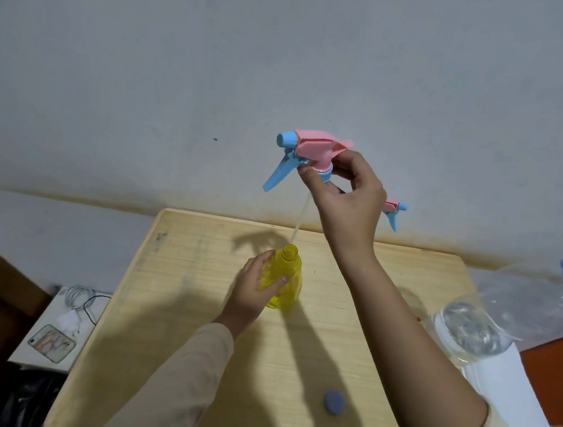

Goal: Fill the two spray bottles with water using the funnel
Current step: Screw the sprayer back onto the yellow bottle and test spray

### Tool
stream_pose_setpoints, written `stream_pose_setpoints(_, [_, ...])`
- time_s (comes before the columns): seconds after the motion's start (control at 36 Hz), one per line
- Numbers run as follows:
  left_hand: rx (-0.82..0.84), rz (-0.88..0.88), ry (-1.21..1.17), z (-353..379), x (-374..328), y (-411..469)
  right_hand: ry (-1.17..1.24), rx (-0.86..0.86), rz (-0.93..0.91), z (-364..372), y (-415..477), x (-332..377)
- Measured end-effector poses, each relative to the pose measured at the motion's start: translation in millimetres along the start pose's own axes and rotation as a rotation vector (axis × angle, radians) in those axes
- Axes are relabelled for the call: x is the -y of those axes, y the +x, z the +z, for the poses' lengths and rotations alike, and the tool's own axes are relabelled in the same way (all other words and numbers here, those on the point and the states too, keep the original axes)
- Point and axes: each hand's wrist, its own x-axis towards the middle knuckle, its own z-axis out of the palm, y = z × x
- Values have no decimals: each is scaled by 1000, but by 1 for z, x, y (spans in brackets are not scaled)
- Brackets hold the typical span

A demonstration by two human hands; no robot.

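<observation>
A yellow spray bottle stands upright on the wooden table, its neck uncapped. My left hand grips its body. My right hand holds a pink and blue spray head lifted high above the bottle; its thin clear dip tube hangs down, its tip just above the neck. A second pink and blue spray head shows behind my right wrist, its bottle hidden. No funnel is visible.
A large clear water bottle lies tilted at the table's right edge, with a white sheet under it. A blue cap lies near the front. Left of the table, a phone and a charger cable rest on a white surface.
</observation>
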Motion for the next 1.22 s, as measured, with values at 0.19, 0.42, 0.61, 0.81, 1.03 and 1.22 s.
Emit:
stream_pose_setpoints(0.19, [-9,-7,-31,1,2,0,-33,67,109,7,-19,-36])
stream_pose_setpoints(0.42, [-101,64,-23,8,1,-4,-104,180,260,8,-51,-104])
stream_pose_setpoints(0.61, [-181,171,-51,19,8,-11,-69,238,252,5,-70,-134])
stream_pose_setpoints(0.81, [-66,103,137,35,55,3,-72,221,182,4,-70,-147])
stream_pose_setpoints(1.03, [-81,283,267,40,44,13,-164,193,142,14,-47,-159])
stream_pose_setpoints(1.22, [38,371,321,36,33,11,-42,230,339,9,-38,-150])
